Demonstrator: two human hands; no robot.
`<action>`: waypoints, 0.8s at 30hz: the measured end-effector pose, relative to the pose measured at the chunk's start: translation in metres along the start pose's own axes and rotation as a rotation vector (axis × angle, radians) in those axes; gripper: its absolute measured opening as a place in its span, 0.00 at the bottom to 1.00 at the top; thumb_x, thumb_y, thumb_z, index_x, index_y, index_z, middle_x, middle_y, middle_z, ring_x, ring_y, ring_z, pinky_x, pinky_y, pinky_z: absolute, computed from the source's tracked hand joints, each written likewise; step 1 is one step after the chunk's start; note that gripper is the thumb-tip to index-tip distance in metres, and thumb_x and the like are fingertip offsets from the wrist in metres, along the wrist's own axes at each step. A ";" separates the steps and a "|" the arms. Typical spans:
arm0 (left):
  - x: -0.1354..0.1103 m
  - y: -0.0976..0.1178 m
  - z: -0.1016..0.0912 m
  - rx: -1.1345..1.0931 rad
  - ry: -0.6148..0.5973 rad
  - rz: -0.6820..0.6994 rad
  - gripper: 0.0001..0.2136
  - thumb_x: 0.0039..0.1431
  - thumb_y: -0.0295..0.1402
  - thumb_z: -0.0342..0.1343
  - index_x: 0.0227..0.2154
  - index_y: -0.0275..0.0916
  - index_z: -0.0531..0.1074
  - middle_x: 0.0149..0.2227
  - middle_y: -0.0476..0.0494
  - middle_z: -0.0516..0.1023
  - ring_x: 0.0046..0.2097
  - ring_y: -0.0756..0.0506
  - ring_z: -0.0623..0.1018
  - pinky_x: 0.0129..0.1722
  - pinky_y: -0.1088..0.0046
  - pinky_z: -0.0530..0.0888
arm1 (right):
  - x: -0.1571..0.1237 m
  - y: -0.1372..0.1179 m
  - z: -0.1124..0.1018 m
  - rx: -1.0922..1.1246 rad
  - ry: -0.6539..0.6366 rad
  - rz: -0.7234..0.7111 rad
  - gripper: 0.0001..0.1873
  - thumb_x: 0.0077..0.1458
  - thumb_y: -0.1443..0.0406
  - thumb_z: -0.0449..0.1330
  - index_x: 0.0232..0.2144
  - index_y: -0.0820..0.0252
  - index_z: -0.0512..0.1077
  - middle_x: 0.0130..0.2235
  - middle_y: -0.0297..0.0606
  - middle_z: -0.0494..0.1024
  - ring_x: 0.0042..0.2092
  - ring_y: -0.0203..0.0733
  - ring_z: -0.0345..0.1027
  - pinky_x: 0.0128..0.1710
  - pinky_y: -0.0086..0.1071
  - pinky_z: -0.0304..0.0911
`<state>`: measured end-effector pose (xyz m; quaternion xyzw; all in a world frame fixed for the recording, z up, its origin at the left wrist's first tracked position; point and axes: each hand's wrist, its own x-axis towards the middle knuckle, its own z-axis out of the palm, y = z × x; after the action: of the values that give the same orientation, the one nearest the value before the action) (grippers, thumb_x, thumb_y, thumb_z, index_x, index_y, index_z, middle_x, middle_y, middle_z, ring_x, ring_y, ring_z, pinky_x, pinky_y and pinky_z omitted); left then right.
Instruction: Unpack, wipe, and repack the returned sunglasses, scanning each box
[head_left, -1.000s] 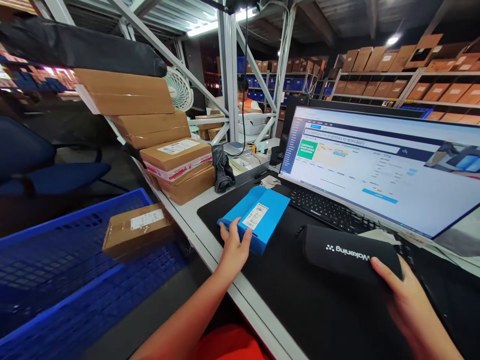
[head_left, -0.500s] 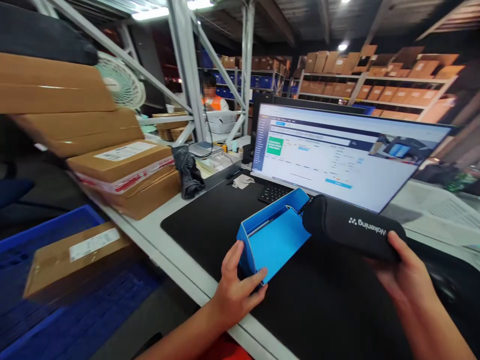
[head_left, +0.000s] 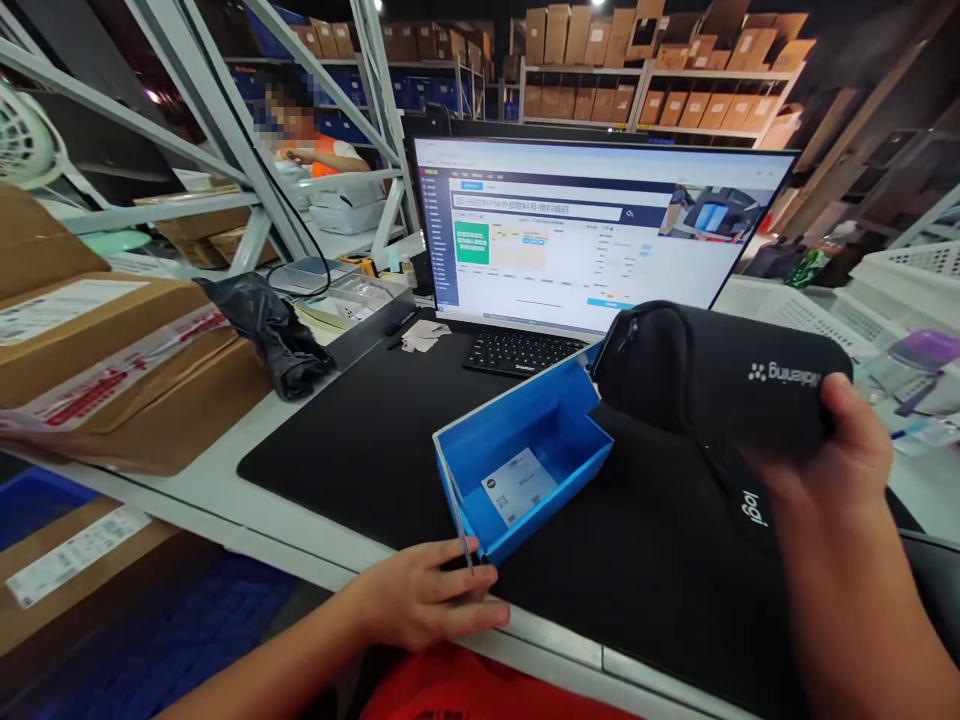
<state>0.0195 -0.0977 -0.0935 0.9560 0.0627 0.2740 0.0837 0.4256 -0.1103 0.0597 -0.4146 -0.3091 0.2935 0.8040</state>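
Observation:
My right hand [head_left: 832, 465] grips a black soft case [head_left: 727, 350] with white "Wakening" lettering, raised above the desk. A thumb lies over its right end; the other fingers are mostly hidden. Lower left, an open blue box [head_left: 551, 520] sits tilted on the black desk mat [head_left: 352, 450]. Inside it a white printed card [head_left: 519, 487] shows. At the box's near left corner, my left hand [head_left: 431, 598] has the edge of the side flap between its fingers.
Behind the box are a keyboard [head_left: 525, 350] and a monitor [head_left: 562, 270]. Cardboard boxes [head_left: 112, 380] and a crumpled black bag [head_left: 277, 335] lie left. White baskets [head_left: 900, 290] stand right. A person in an orange vest [head_left: 322, 150] is beyond the metal frame.
The blue panel no longer covers the box's inside, and the card now shows. My left hand has slid down to the side flap. My right hand has lifted the case slightly. The view has turned right.

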 end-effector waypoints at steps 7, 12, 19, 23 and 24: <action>0.037 0.017 0.008 -0.032 0.745 -0.637 0.55 0.44 0.57 0.69 0.69 0.58 0.42 0.74 0.38 0.42 0.70 0.23 0.58 0.64 0.32 0.63 | -0.017 0.003 0.005 -0.201 -0.163 -0.056 0.26 0.43 0.61 0.71 0.48 0.57 0.77 0.44 0.41 0.80 0.41 0.45 0.75 0.44 0.38 0.72; 0.064 0.007 0.006 -0.147 0.515 -0.825 0.59 0.48 0.42 0.71 0.71 0.45 0.31 0.70 0.26 0.50 0.70 0.26 0.59 0.65 0.38 0.63 | -0.033 0.006 0.007 -0.512 -0.133 -0.146 0.40 0.38 0.58 0.75 0.55 0.49 0.68 0.46 0.35 0.75 0.43 0.43 0.71 0.40 0.34 0.69; 0.055 0.003 0.016 0.032 0.446 -0.469 0.61 0.48 0.33 0.71 0.72 0.46 0.28 0.73 0.25 0.38 0.73 0.24 0.50 0.64 0.39 0.65 | -0.053 0.025 0.019 -0.629 -0.039 -0.246 0.31 0.52 0.51 0.68 0.54 0.52 0.65 0.48 0.36 0.71 0.48 0.45 0.68 0.53 0.41 0.65; 0.053 0.003 0.014 0.047 0.400 -0.483 0.61 0.49 0.34 0.71 0.72 0.45 0.28 0.73 0.24 0.38 0.72 0.23 0.50 0.63 0.39 0.66 | -0.065 0.038 0.030 -0.652 -0.088 -0.507 0.31 0.53 0.51 0.68 0.53 0.54 0.62 0.54 0.43 0.67 0.57 0.52 0.65 0.60 0.48 0.60; 0.053 0.004 0.013 0.051 0.391 -0.500 0.60 0.50 0.34 0.70 0.72 0.44 0.28 0.73 0.24 0.37 0.72 0.23 0.49 0.63 0.40 0.66 | -0.068 0.041 0.032 -0.654 -0.129 -0.586 0.32 0.52 0.51 0.69 0.52 0.54 0.62 0.55 0.45 0.66 0.59 0.54 0.64 0.61 0.50 0.59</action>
<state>0.0716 -0.0943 -0.0766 0.8421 0.3175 0.4217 0.1111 0.3495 -0.1248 0.0225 -0.5227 -0.5399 -0.0347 0.6589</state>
